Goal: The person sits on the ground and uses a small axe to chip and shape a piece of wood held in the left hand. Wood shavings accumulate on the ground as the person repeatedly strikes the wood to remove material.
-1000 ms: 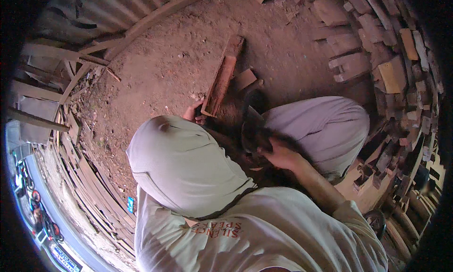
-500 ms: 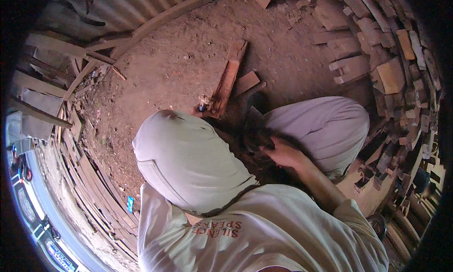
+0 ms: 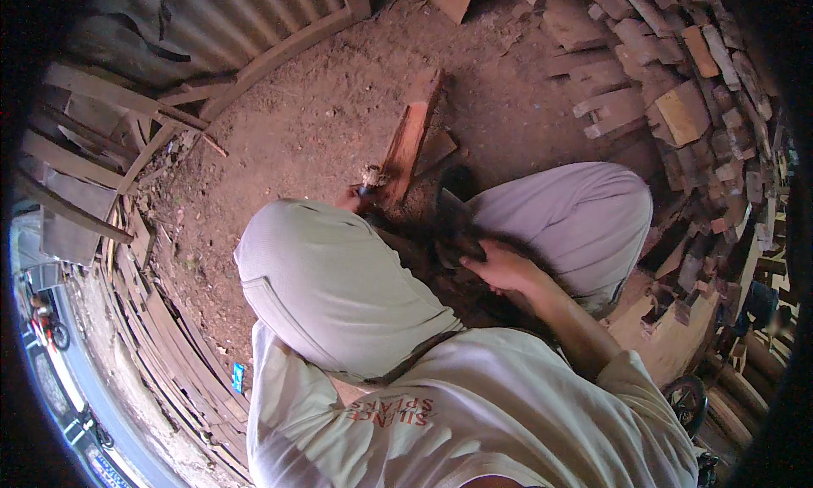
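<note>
Past my left knee, my left hand (image 3: 351, 200) shows only in part, closed round a small dark-handled thing with a pale, frayed end (image 3: 371, 176). That end is beside a reddish-brown wooden plank (image 3: 409, 137) lying on the dirt, its far part duller and rough. A shorter board (image 3: 435, 152) rests at the plank's right side. Between my bent legs, my right hand (image 3: 501, 268) is closed, its fingers curled against a dark shape (image 3: 457, 238) in shadow. What that shape is, I cannot tell.
Stacked wood offcuts (image 3: 677, 115) rise along the right. Corrugated sheeting (image 3: 246, 14) with a timber frame stands at the far left. Long planks (image 3: 169, 319) lie at the left, near a small blue packet (image 3: 238, 377). Beyond them a red motorcycle (image 3: 55, 331) is on the road.
The frayed-ended thing in my left hand has risen a little beside the plank, and more of that hand shows. My right hand has shifted slightly left. The whole view has turned slightly.
</note>
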The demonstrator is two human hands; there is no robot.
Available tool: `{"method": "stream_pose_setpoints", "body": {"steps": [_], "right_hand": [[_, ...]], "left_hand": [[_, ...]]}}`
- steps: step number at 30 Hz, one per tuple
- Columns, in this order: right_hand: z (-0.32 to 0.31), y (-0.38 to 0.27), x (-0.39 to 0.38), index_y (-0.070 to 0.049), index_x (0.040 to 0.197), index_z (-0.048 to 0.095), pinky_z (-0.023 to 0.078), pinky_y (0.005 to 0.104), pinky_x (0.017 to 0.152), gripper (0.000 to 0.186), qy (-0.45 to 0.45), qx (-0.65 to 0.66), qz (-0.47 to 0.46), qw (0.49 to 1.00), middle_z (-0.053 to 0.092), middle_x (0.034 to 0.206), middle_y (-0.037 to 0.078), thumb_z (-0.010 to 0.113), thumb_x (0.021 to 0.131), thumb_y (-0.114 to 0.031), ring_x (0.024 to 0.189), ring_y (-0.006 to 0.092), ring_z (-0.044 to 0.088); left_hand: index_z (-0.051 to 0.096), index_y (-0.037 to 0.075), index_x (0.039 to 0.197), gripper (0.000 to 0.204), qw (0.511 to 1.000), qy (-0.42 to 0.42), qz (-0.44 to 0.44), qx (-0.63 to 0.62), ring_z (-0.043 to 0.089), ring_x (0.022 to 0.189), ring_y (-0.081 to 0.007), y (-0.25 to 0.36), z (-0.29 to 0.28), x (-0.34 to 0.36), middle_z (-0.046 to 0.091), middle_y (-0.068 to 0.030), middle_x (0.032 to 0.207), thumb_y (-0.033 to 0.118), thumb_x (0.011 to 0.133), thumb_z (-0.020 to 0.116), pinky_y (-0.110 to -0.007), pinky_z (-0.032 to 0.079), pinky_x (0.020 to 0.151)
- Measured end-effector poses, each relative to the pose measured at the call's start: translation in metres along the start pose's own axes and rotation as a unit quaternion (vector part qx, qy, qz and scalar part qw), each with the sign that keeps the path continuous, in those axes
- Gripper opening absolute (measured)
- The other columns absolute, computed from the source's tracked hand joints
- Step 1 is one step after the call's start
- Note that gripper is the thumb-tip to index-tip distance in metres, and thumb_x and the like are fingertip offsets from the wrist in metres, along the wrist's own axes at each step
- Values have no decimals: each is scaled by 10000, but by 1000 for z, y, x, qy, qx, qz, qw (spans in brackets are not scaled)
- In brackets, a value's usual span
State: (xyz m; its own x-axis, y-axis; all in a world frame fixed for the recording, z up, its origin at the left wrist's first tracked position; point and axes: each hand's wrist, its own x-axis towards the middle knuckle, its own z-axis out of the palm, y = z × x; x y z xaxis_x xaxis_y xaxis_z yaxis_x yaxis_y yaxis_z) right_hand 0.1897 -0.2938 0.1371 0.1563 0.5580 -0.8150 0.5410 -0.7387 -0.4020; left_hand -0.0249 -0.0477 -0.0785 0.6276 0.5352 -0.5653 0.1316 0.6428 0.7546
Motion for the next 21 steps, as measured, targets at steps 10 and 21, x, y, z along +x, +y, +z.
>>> {"method": "stream_pose_setpoints", "body": {"steps": [10,21], "right_hand": [[-2,-9,-2,-77,1397,383,516,408,613,676,-35,49,30,998,622,1085,203,500,913,-533,596,257,620],[5,-3,4,4,1434,267,511,402,672,820,-57,39,71,995,623,1084,227,498,900,-574,607,248,618]], "left_hand": [[702,112,957,221,992,103,63,-19,530,600,-95,2,-41,-3,640,10,740,161,748,753,-286,406,513],[700,106,940,194,986,129,92,-44,511,580,-81,-7,-47,-4,637,12,726,147,758,751,-268,379,497]]}}
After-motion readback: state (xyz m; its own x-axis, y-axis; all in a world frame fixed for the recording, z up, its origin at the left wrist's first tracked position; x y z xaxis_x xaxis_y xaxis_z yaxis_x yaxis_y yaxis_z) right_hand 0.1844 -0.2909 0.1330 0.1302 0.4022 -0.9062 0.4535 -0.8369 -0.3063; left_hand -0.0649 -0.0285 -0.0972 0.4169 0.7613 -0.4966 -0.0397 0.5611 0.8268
